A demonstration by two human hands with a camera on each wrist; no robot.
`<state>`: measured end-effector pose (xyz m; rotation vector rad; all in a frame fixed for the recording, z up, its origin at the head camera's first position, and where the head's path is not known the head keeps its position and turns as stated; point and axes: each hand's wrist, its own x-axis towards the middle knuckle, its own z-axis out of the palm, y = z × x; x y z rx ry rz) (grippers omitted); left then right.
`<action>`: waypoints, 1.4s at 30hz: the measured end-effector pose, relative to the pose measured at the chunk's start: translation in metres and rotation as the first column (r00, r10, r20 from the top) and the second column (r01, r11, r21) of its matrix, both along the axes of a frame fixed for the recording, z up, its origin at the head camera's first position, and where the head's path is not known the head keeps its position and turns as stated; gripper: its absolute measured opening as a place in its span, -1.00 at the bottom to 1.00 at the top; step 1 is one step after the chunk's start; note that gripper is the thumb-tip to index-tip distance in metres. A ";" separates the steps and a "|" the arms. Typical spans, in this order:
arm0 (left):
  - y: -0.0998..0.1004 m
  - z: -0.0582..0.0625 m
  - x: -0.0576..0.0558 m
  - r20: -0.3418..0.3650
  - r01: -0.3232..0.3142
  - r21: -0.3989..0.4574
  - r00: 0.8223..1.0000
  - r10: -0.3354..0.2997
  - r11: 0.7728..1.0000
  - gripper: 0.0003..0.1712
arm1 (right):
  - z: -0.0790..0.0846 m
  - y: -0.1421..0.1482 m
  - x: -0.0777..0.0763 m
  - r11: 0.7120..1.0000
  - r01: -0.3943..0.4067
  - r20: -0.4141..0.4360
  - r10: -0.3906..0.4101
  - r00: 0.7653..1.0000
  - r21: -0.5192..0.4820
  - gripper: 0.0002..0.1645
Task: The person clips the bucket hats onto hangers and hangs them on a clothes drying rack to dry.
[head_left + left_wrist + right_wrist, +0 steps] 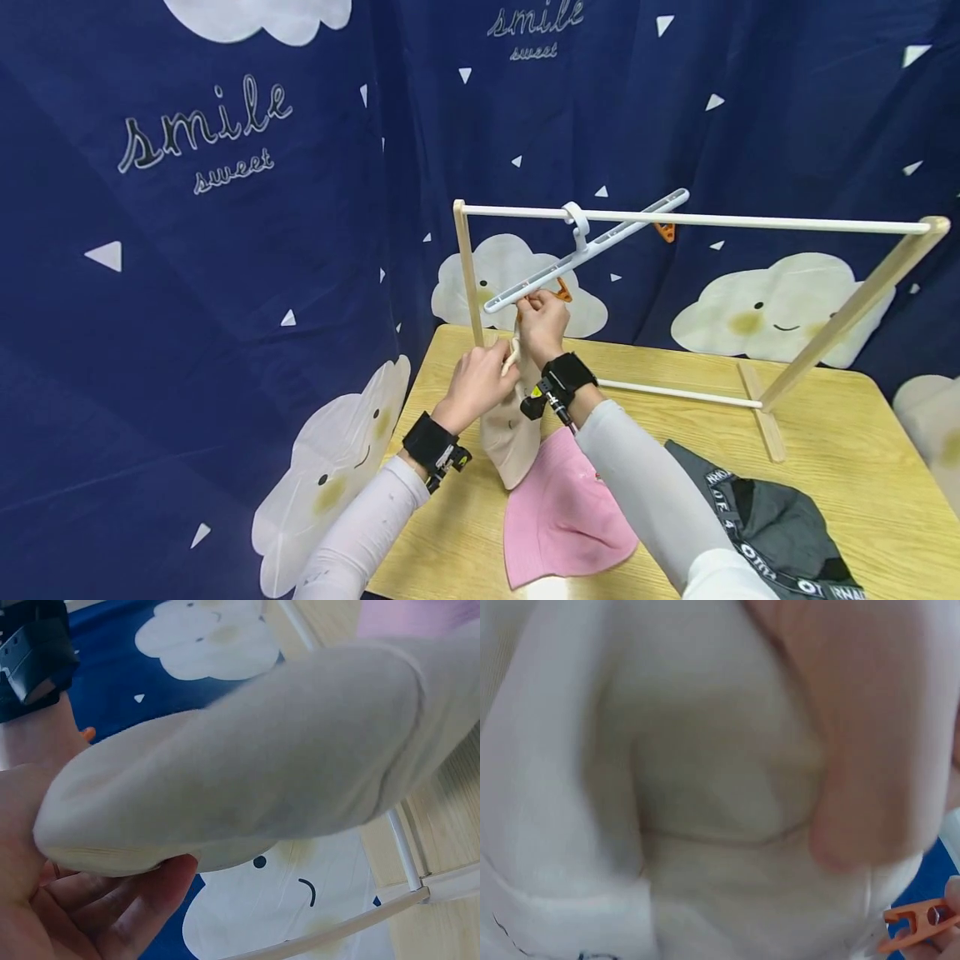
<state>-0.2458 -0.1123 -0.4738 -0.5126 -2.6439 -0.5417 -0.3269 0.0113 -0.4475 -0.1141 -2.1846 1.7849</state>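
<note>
In the head view, a cream fabric hat (512,425) hangs from my left hand (480,379), which grips its upper edge. The left wrist view shows that hat (247,757) bulging across the frame, with my left fingers (150,900) curled beneath its edge. My right hand (543,323) is at the lower left end of a white hanger (588,250), just above the hat. It pinches an orange clip (922,924), visible between fingertips in the right wrist view. Whether the clip bites the hat cannot be seen. The hanger hooks over the rack's white rail (750,222).
A second orange clip (666,232) hangs at the hanger's far end. On the wooden table (667,392) lie a pink bucket hat (562,517) below my hands and a dark grey hat (787,525) with a lettered band. Wooden posts (855,312) hold up the rack; a blue curtain stands behind.
</note>
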 end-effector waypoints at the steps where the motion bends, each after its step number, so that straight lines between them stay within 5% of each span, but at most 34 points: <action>1: 0.000 0.001 0.000 0.000 0.002 0.002 1.000 -0.002 1.000 -0.83 | 0.001 0.002 0.000 1.000 -0.010 0.000 0.010 1.000 -0.002 -0.82; 18: -0.003 0.004 0.004 0.018 0.014 0.025 1.000 -0.015 1.000 -0.85 | -0.003 0.018 0.000 0.995 -0.065 0.010 0.064 0.998 0.075 -0.81; 29: -0.003 0.006 0.000 -0.121 0.036 0.090 0.992 -0.025 0.995 -0.86 | -0.006 0.017 0.000 0.993 -0.047 -0.043 0.052 0.998 0.112 -0.84; 42: -0.002 0.005 0.002 -0.125 0.018 0.069 0.992 -0.010 0.997 -0.86 | -0.009 0.018 -0.001 0.989 -0.040 -0.105 0.056 0.993 0.143 -0.80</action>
